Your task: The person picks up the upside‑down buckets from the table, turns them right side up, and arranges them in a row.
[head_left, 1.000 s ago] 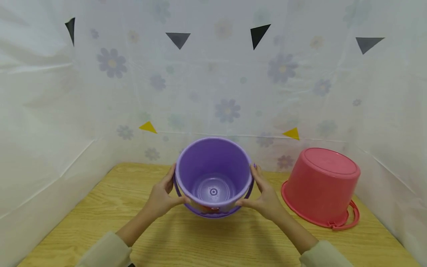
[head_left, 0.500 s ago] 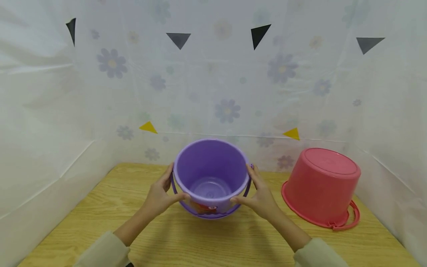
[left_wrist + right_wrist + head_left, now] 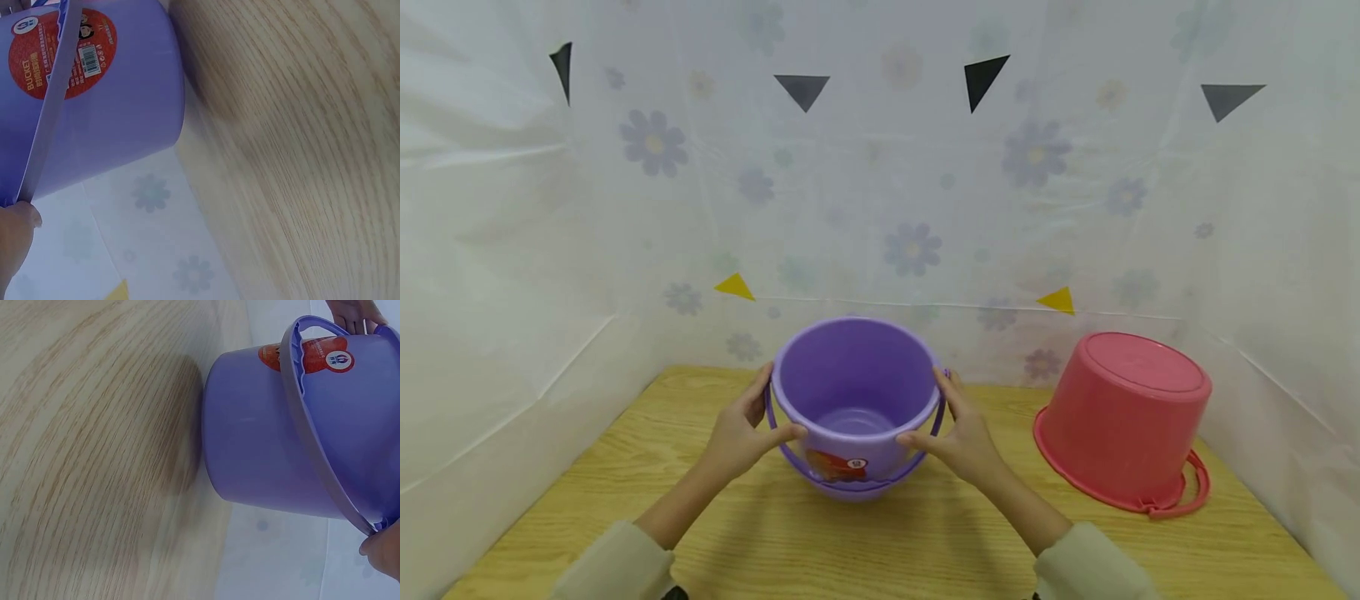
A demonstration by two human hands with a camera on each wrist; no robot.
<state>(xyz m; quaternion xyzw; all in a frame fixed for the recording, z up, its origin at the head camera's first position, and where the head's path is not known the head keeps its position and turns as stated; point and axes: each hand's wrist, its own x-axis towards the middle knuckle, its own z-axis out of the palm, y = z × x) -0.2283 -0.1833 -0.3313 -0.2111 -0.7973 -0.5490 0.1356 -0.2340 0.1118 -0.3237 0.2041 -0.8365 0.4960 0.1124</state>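
A purple bucket (image 3: 853, 354) stands mouth up in the middle, tipped a little toward the head camera. My left hand (image 3: 730, 433) grips its left side, thumb on the front of the rim and fingers around the outside. On the opposite side, my right hand (image 3: 966, 442) holds the rim in the same way. The bucket's handle (image 3: 306, 425) hangs down across the front, over a red label (image 3: 62, 53). In both wrist views, a dark shadow lies by the bucket's base; whether the base touches the table I cannot tell.
To the right, a red bucket (image 3: 1123, 425) sits upside down on the wooden table (image 3: 865, 550), its handle lying on the tabletop. Pale flowered sheeting (image 3: 910, 183) encloses the table at the back and sides.
The purple bucket has shifted left and slightly down in the head view, with both hands moving along on it. More of its label shows at the front. The red bucket has stayed put.
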